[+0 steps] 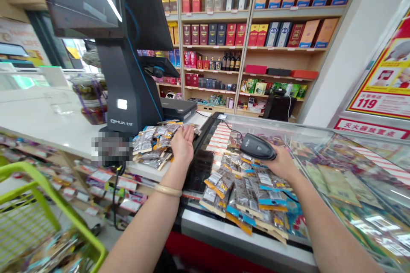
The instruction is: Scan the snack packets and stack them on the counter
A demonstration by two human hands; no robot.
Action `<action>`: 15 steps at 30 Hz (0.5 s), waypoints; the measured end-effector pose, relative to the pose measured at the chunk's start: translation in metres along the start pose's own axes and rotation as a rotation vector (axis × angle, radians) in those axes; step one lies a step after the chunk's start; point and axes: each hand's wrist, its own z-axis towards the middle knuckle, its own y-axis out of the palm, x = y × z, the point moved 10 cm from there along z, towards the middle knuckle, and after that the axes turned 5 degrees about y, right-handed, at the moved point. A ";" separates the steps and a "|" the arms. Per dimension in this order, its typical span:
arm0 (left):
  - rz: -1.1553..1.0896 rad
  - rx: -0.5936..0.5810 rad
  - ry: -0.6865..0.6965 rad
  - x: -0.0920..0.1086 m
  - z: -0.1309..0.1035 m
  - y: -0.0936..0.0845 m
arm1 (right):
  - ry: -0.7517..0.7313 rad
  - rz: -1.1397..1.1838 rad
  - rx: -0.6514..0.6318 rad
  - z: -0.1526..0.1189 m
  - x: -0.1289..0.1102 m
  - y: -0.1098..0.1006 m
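My left hand is open, its fingers stretched out at the right side of a pile of small snack packets on the white counter. Whether the fingertips touch the packets, I cannot tell. A black barcode scanner is gripped in my right hand, its head pointing left. Beneath the scanner, a second heap of clear packets with blue and orange edges lies on the glass display case. Between the two piles sits a dark phone-like device.
A large black checkout terminal stands behind the left pile. The green shopping basket at lower left holds more packets. Jars bound with purple straps stand beside the terminal. Shelves of boxed bottles line the back wall.
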 end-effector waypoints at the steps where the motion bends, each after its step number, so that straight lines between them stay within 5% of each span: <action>1: -0.004 -0.009 -0.009 -0.001 0.000 0.000 | 0.004 0.001 0.000 0.000 0.000 0.000; 4: 0.071 -0.103 -0.012 -0.004 -0.003 0.006 | 0.014 -0.001 0.010 -0.001 0.000 -0.001; 7: 0.382 -0.320 -0.038 -0.016 -0.013 0.019 | 0.009 0.009 0.023 0.000 -0.004 -0.004; 11: 0.928 -0.802 -0.083 -0.049 -0.044 0.036 | 0.018 0.032 0.015 0.001 -0.007 -0.005; 15: 1.245 -1.273 -0.172 -0.078 -0.080 0.033 | 0.029 0.037 0.002 0.001 -0.008 -0.004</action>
